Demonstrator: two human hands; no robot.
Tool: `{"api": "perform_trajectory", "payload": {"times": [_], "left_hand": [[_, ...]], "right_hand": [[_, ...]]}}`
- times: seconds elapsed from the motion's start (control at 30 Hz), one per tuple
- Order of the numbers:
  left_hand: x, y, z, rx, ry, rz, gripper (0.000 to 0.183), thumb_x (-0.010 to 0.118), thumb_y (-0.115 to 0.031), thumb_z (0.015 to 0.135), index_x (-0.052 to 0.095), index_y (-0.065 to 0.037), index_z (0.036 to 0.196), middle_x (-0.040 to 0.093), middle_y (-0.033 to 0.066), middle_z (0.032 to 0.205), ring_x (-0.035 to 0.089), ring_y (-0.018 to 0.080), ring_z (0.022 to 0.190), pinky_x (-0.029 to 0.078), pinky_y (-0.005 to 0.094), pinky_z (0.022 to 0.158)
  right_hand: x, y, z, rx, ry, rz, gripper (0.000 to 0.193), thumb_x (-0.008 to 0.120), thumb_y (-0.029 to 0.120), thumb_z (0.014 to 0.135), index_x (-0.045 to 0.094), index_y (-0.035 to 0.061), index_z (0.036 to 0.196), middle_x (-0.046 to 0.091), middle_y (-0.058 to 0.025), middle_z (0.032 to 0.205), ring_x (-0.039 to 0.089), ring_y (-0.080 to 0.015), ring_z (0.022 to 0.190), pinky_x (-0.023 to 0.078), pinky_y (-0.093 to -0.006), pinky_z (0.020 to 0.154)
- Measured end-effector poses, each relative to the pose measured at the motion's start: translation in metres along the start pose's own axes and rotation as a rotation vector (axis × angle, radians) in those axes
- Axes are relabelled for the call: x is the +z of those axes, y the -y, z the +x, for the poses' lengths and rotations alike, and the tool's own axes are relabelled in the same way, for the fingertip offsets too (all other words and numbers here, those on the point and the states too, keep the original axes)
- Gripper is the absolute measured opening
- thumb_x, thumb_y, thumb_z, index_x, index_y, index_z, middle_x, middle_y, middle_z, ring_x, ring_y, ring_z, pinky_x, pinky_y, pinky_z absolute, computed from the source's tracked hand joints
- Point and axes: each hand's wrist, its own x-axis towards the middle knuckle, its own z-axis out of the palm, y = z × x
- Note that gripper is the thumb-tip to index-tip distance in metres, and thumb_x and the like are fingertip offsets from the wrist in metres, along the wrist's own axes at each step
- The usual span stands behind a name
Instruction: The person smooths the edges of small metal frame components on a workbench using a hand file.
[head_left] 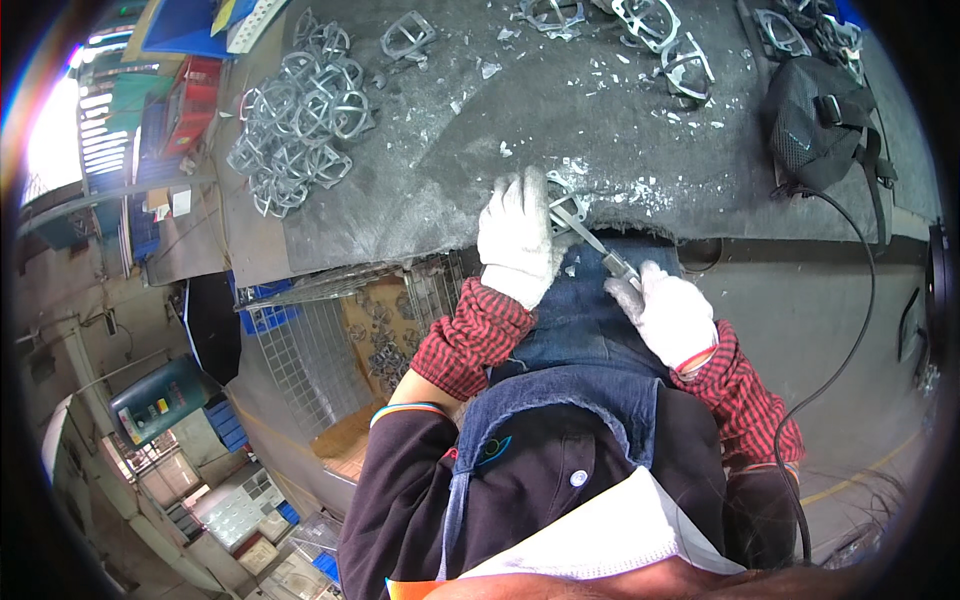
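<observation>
My left hand, in a white glove, lies at the front edge of the bench. Its fingers point away from me and hold down a small grey metal frame with a round opening; the thumb is hidden. My right hand, also in a white glove, is closed on the handle of a long, narrow metal tool, like a file or scraper. Its blade slants up and left, and the tip lies against or over the frame. The exact contact cannot be made out.
A heap of similar metal frames lies at the left on the dark bench mat. More frames lie at the far side. White flakes are scattered about. A black bag sits at the right, its cable hanging down. Below the bench stands a wire basket.
</observation>
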Motion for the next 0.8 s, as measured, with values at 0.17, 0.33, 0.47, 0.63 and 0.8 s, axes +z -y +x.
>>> {"api": "perform_trajectory", "payload": {"times": [0.17, 0.33, 0.47, 0.63, 0.8], "left_hand": [[0.003, 0.002, -0.003, -0.015, -0.018, 0.021, 0.113, 0.094, -0.043, 0.069, 0.040, 0.002, 0.157, 0.055, 0.0235, 0.146, 0.050, 0.0481, 0.139, 0.046, 0.0564, 0.109], [0.009, 0.004, -0.005, -0.018, -0.030, 0.044, 0.117, 0.094, -0.046, 0.069, 0.037, 0.002, 0.159, 0.055, 0.0239, 0.147, 0.050, 0.0484, 0.141, 0.045, 0.0569, 0.111], [0.008, 0.003, -0.005, -0.023, -0.056, 0.038, 0.116, 0.095, -0.045, 0.067, 0.040, 0.003, 0.157, 0.056, 0.0257, 0.145, 0.053, 0.0482, 0.136, 0.045, 0.0565, 0.111], [0.003, 0.001, -0.006, -0.025, -0.046, 0.031, 0.115, 0.097, -0.044, 0.066, 0.041, 0.003, 0.156, 0.056, 0.0271, 0.144, 0.054, 0.0479, 0.135, 0.045, 0.0571, 0.111], [0.004, 0.004, -0.006, -0.049, 0.040, 0.055, 0.122, 0.096, -0.033, 0.065, 0.032, 0.002, 0.163, 0.051, 0.0247, 0.152, 0.047, 0.0479, 0.143, 0.042, 0.0567, 0.113]], "right_hand": [[-0.004, -0.007, 0.010, 0.294, 0.395, 0.645, 0.062, 0.061, 0.062, 0.104, 0.068, 0.0002, 0.102, 0.070, -0.0165, 0.071, 0.069, -0.0272, 0.054, 0.055, -0.0403, 0.049], [-0.009, -0.004, 0.014, 0.485, 0.653, 1.147, 0.063, 0.058, 0.063, 0.105, 0.070, 0.0020, 0.101, 0.063, -0.0043, 0.064, 0.053, -0.0104, 0.042, 0.042, -0.0256, 0.039], [-0.008, -0.004, 0.013, 0.394, 0.689, 1.251, 0.065, 0.058, 0.066, 0.105, 0.072, 0.0020, 0.098, 0.062, -0.0039, 0.063, 0.053, -0.0103, 0.041, 0.041, -0.0255, 0.038], [-0.007, -0.004, 0.006, 0.534, 0.661, 1.127, 0.068, 0.061, 0.064, 0.104, 0.071, -0.0031, 0.099, 0.062, -0.0060, 0.062, 0.054, -0.0131, 0.040, 0.043, -0.0278, 0.037], [-0.006, -0.002, 0.005, 0.501, 0.663, 1.137, 0.063, 0.058, 0.063, 0.106, 0.071, 0.0024, 0.097, 0.062, -0.0052, 0.062, 0.053, -0.0112, 0.041, 0.042, -0.0265, 0.038]]}}
